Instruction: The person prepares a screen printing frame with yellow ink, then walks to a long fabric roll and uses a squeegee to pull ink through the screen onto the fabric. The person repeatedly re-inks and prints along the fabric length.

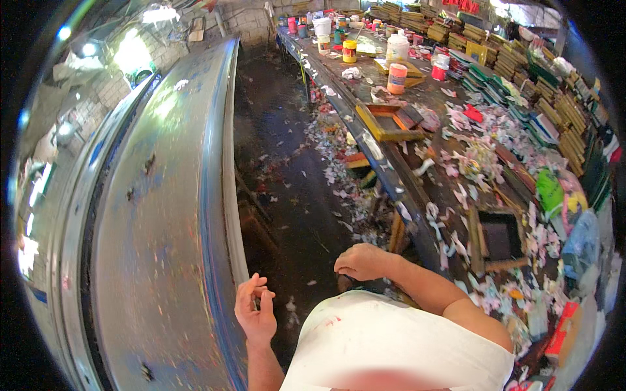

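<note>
Beside the edge of the long metal-topped table, my left hand is raised with its fingers loosely bent and apart, holding nothing visible. My right hand hangs over the dark floor near the littered workbench, its fingers curled; a small dark shape shows under them, and I cannot tell whether they grip it. My white top, with pink stains, fills the lower middle of the view.
A narrow aisle runs ahead between table and workbench. The bench holds several paint tubs, wooden frames, paper scraps and a green bag. Stacked frames line the right side. Scraps litter the floor under the bench.
</note>
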{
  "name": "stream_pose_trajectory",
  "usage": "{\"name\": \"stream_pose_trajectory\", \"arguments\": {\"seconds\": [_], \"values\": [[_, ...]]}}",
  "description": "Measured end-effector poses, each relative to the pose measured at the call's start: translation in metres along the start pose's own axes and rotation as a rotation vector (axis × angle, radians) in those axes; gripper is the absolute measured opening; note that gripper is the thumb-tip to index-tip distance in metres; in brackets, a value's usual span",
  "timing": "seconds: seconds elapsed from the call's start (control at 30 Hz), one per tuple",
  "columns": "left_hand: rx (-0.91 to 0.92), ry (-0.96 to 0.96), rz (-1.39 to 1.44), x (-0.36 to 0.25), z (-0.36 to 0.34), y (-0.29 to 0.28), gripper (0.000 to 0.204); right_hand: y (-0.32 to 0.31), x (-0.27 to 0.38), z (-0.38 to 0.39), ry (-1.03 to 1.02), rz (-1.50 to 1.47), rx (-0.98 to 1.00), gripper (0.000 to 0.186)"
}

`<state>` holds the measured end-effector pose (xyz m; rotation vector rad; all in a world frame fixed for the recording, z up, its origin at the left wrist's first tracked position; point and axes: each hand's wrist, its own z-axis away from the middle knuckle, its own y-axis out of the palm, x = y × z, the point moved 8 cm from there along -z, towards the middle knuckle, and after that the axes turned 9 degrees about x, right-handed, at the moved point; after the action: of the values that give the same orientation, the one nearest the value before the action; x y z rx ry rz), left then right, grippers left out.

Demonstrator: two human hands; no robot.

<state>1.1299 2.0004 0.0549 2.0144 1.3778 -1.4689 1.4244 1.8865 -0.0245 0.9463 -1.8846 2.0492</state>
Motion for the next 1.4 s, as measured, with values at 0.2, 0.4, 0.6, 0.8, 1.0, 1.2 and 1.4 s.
{"name": "stream_pose_trajectory", "arguments": {"seconds": [0.2,0.4,0.6,0.8,1.0,1.2,1.4], "values": [[-0.049,-0.203,-0.175,0.074,-0.141,-0.009,0.043,-0.146,-0.099,-0.181,-0.202,0.029,-0.075,0.012],[-0.32,-0.46,-0.288,0.137,-0.239,-0.049,0.038,-0.251,-0.171,-0.354,-0.433,-0.077,-0.138,0.015],[-0.454,-0.543,-0.216,0.251,-0.403,-0.086,0.033,-0.343,-0.327,-0.481,-0.311,-0.091,-0.221,0.014],[-0.287,-0.371,-0.08,0.351,-0.641,-0.066,0.036,-0.473,-0.485,-0.495,0.011,-0.133,-0.56,0.012],[0.164,-0.016,-0.121,0.373,-0.845,0.036,0.028,-0.547,-0.697,-0.396,0.432,-0.647,-1.38,0.044],[0.346,0.149,0.022,0.409,-1.018,0.166,0.025,-0.562,-0.855,-0.245,0.349,-0.777,-2.321,0.065],[0.618,0.131,-0.009,0.443,-1.148,0.271,0.021,-0.531,-0.905,-0.169,0.566,-0.657,-2.641,0.079]]}}
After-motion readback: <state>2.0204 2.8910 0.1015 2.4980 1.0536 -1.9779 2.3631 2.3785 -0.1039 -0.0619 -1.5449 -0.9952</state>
